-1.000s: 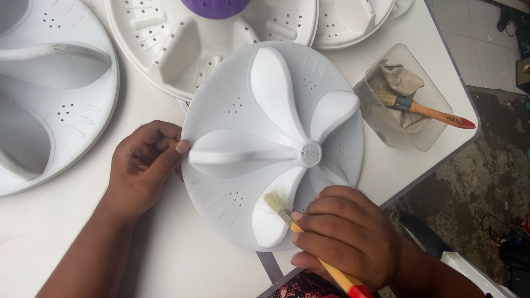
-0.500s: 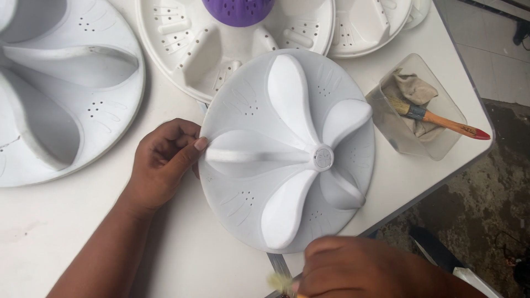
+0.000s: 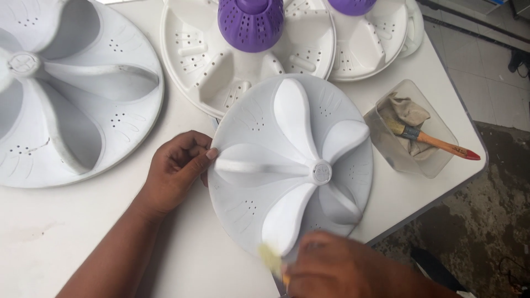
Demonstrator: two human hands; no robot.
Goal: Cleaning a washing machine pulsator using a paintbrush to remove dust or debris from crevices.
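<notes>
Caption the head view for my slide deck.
Left hand steadies a white finned disc; right hand brushes its edge.

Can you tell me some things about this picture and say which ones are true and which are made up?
1. The left hand touches the edge of the white round disc. True.
2. The right hand holds a spoon. False: it holds a small brush at the disc's near edge, blurred.
3. A second brush lies in a clear container with a cloth. True.
4. The caps on the far discs are green. False: the cap is purple.
5. The disc under the hands has a square hole in the middle. False: it has a small round hub with raised fins around it.
</notes>
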